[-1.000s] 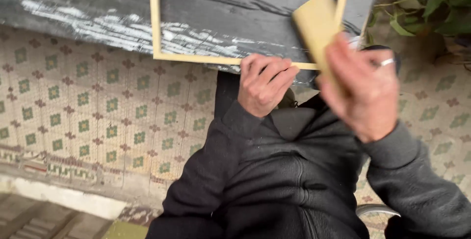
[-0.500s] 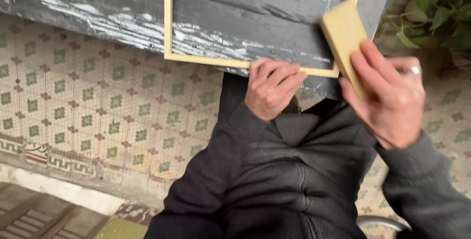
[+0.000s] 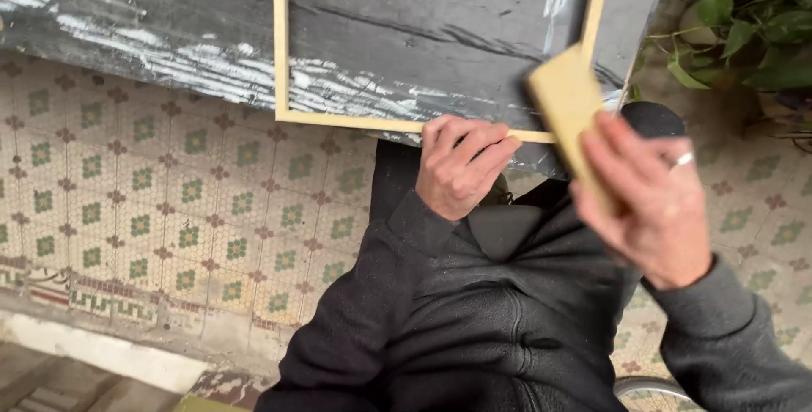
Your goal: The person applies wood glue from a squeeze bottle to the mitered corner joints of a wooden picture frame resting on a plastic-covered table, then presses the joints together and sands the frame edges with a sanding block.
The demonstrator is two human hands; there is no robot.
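Note:
A thin pale wooden frame (image 3: 282, 48) lies on a dark, paint-streaked tabletop (image 3: 152, 14). My left hand (image 3: 461, 165) grips the frame's near rail at the table's edge, fingers curled over it. My right hand (image 3: 653, 200), with a ring on one finger, holds a flat tan sanding block (image 3: 568, 106) tilted up near the frame's right rail. The block looks blurred. Both my sleeves and jacket are dark grey.
Below the table is a floor of patterned tiles (image 3: 169, 209) with green and brown motifs. A leafy green plant (image 3: 744, 23) stands at the upper right. A stone step edge (image 3: 101, 353) runs along the lower left.
My right hand with the block has shifted down and right along the frame's right side. The view has moved a little. My left hand stays on the near rail.

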